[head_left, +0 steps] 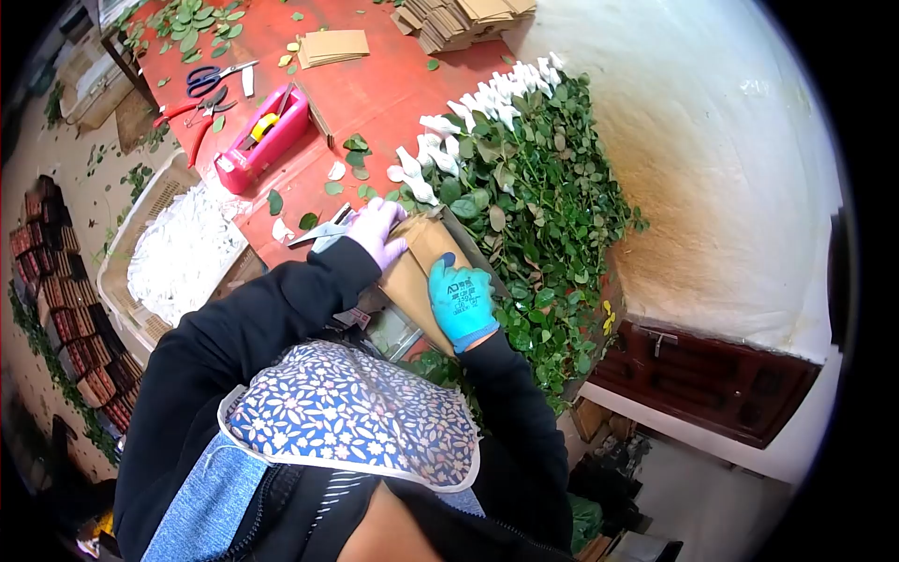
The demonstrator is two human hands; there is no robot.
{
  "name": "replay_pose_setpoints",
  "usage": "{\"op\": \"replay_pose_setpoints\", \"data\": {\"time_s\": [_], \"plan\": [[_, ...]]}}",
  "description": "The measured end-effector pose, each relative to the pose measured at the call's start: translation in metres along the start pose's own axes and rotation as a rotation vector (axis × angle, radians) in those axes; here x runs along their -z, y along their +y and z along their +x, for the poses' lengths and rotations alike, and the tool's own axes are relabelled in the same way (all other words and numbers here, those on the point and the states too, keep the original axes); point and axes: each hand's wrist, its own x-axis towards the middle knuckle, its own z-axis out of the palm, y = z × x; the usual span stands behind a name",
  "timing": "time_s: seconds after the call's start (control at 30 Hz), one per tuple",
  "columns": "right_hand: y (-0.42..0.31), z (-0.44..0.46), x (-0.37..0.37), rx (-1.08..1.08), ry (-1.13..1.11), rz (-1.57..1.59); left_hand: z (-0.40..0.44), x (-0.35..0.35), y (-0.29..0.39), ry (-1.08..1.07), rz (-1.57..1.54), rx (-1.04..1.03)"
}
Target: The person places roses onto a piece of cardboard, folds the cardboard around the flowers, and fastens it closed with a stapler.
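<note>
Brown cardboard [412, 283] lies at the table's near edge, between my two hands. My left hand [376, 232], in a pale purple glove, rests at its upper left end with the fingers bent; whether they grip it is hard to see. Across its right side lies my right hand [461, 298], in a teal glove, the thumb and fingers closed on the cardboard. Scissors [323, 232] lie just left of my left hand. Right of the cardboard are leafy stems [552, 187] with white wrapped heads [412, 176] along their upper left side.
A pink tape dispenser [264, 140], dark-handled scissors [213, 79], red pruners [199, 120] and cardboard sheets [333, 47] are on the red table [375, 103]. A basket of white pieces [183, 245] stands left. More folded cardboard [459, 21] is piled at the far edge.
</note>
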Motion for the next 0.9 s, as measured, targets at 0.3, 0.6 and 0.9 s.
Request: {"op": "replay_pose_setpoints", "data": {"time_s": [0.3, 0.6, 0.9], "plan": [[-0.002, 0.015, 0.028, 0.157, -0.145, -0.086, 0.011, -0.003, -0.009, -0.148, -0.073, 0.123], [-0.001, 0.021, 0.031, 0.2, -0.158, -0.073, 0.025, 0.022, 0.005, -0.482, 0.0, 0.111], [0.027, 0.011, 0.06, -0.105, 0.011, 0.579, 0.018, -0.011, -0.03, -0.369, -0.448, 0.225]]}}
